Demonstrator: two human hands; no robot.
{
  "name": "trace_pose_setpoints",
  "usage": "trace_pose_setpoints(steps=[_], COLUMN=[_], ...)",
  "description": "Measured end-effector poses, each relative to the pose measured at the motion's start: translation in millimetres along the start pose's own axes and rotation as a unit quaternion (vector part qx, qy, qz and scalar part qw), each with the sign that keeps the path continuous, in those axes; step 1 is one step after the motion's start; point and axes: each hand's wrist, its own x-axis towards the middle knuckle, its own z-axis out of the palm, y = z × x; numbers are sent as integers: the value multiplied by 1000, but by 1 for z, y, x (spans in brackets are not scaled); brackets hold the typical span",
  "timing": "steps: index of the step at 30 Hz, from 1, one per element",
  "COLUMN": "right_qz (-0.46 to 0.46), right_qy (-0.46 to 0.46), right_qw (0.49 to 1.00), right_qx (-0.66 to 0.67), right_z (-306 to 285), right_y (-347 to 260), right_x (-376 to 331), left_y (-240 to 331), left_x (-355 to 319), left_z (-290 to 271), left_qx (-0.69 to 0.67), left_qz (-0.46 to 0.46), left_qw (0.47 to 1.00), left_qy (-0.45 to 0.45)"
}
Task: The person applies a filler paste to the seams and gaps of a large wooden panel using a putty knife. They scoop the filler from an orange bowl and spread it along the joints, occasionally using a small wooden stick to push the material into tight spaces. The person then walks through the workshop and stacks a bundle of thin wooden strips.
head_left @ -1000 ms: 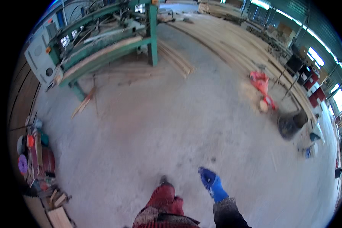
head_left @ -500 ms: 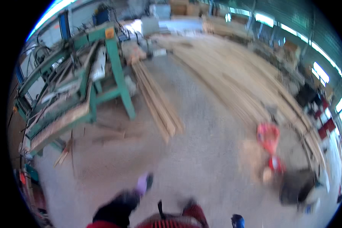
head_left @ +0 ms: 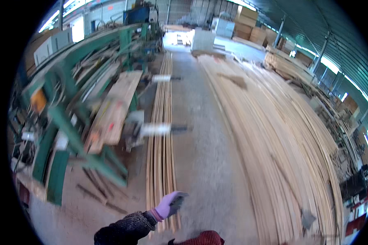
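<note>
- The concrete floor point(head_left: 200, 134) ran the whole length of the shed, grey and dusty.
- A broad spread of long planks point(head_left: 282, 139) covered the right side, lying lengthwise and fanning toward the far end.
- A green machine frame point(head_left: 65, 122) stood on the left, with a wide board point(head_left: 112, 110) resting along its bench.
- A narrow stack of thin strips point(head_left: 161, 134) lay on the floor between the frame and the planks, just beside the frame's legs.
- The left hand point(head_left: 167, 205), in a purple glove with a dark sleeve behind it, hung over the near end of those strips.
- Its fingers point(head_left: 176, 200) looked loosely curled around something dark, but the blur was too heavy to tell what, or whether they truly gripped it.
- The right hand was out of view.
</note>
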Motion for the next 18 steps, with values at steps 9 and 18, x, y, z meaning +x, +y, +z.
trace_pose_setpoints(steps=[9, 18], right_qz=[-225, -381], right_qy=[-53, -110], right_qw=[960, 799], right_qx=[-156, -452], right_z=[-8, 331], right_y=[-648, -1265], right_x=[559, 912], left_y=[113, 150], left_x=[491, 1235], left_z=[2, -227], left_qx=[35, -87], left_qz=[-22, -45], left_qw=[984, 950], left_qy=[175, 296])
